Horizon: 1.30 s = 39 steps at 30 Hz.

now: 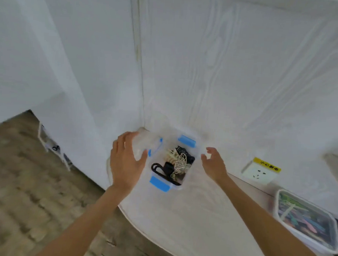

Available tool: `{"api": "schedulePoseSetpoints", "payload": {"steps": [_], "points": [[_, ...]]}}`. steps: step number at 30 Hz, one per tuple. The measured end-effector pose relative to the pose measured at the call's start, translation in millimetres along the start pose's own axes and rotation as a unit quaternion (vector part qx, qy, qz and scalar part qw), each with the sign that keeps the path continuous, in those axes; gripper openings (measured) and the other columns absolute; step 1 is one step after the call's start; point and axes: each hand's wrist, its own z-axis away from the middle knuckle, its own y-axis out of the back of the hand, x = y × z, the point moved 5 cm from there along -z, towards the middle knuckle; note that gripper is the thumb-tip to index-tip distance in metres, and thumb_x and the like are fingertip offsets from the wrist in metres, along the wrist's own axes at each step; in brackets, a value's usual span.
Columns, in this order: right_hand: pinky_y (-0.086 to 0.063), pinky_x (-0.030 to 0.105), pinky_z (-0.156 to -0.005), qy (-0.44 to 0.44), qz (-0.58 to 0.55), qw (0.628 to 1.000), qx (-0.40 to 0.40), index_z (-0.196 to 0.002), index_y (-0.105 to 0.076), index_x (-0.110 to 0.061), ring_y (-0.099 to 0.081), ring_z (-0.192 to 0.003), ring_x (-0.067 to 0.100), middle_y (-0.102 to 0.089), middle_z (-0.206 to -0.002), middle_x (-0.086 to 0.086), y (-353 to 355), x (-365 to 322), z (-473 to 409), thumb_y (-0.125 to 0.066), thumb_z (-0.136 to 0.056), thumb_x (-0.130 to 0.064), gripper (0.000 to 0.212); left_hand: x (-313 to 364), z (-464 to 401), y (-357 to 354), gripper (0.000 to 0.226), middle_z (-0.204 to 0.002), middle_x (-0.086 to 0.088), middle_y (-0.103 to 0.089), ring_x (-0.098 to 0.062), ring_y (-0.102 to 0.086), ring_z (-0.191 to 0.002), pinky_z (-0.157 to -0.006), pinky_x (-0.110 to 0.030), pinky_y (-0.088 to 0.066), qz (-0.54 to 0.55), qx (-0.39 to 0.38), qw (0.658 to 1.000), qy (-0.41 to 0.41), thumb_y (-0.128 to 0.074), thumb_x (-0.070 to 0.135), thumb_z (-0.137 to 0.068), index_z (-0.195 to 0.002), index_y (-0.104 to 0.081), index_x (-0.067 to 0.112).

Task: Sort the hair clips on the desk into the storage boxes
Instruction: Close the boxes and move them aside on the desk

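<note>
Left hand (126, 161) holding the clear lid (146, 146), right hand (214, 165) with fingers spread empty, beside the clip-filled storage box (173, 163) at the surface's corner; squaring the lid before pressing should seat it cleanly.

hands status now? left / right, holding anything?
Left hand: open, fingers spread against the clear lid beside the blue-latched box; a firm grip cannot be told.
Right hand: open, empty, hovering just right of the box.
</note>
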Motion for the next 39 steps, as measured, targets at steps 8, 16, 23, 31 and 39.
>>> {"api": "schedulePoseSetpoints", "payload": {"steps": [8,16,23,31,39], "points": [[-0.024,0.038,-0.115,0.160,0.287,0.936,-0.127,-0.149,-0.009,-0.019,-0.021,-0.142,0.022,-0.009,-0.158,-0.002,-34,-18,-31,-0.028,-0.101,-0.021,0.052,-61,-35,-56,0.051,-0.144,0.000,-0.044,-0.020,-0.046,-0.128,-0.103,-0.032,-0.034,0.071,-0.352,0.913,0.192,-0.040,0.040,-0.097,-0.144,-0.032,0.020],[-0.043,0.032,-0.079,0.051,0.227,0.970,-0.069,-0.127,-0.041,-0.021,-0.058,-0.097,0.027,-0.053,-0.124,0.003,15,20,12,-0.051,-0.086,-0.011,0.044,-62,-51,-44,0.025,-0.114,0.002,-0.066,-0.020,-0.060,-0.104,-0.088,-0.034,-0.044,0.055,-0.252,0.959,0.120,-0.038,0.029,-0.097,-0.110,-0.060,0.027],[-0.040,0.030,-0.090,0.054,0.233,0.971,-0.027,-0.111,-0.059,-0.027,-0.054,-0.113,0.019,-0.059,-0.119,-0.001,48,13,45,-0.051,-0.091,-0.042,0.027,-13,-56,21,0.020,-0.103,0.008,-0.066,-0.018,-0.064,-0.095,-0.089,-0.031,-0.046,0.272,-0.152,0.950,0.020,-0.043,0.019,-0.098,-0.096,-0.059,0.029],[-0.040,0.034,-0.101,0.049,-0.247,0.965,-0.075,-0.137,-0.040,-0.030,-0.047,-0.120,0.014,-0.044,-0.138,-0.005,63,-46,61,-0.049,-0.095,-0.032,0.043,44,-38,19,0.029,-0.108,0.004,-0.066,-0.009,-0.062,-0.090,-0.087,-0.024,-0.045,0.372,-0.332,0.859,0.118,-0.034,0.029,-0.101,-0.116,-0.057,0.020],[-0.048,0.033,-0.089,-0.029,-0.140,0.986,0.085,-0.105,-0.068,-0.019,-0.063,-0.088,0.015,-0.071,-0.103,0.003,49,17,52,-0.067,-0.082,-0.015,0.024,36,-7,-53,0.046,-0.112,-0.008,-0.062,-0.021,-0.061,-0.105,-0.088,-0.029,-0.048,0.449,-0.283,0.788,0.312,-0.055,0.047,-0.089,-0.114,-0.052,0.008]]}}
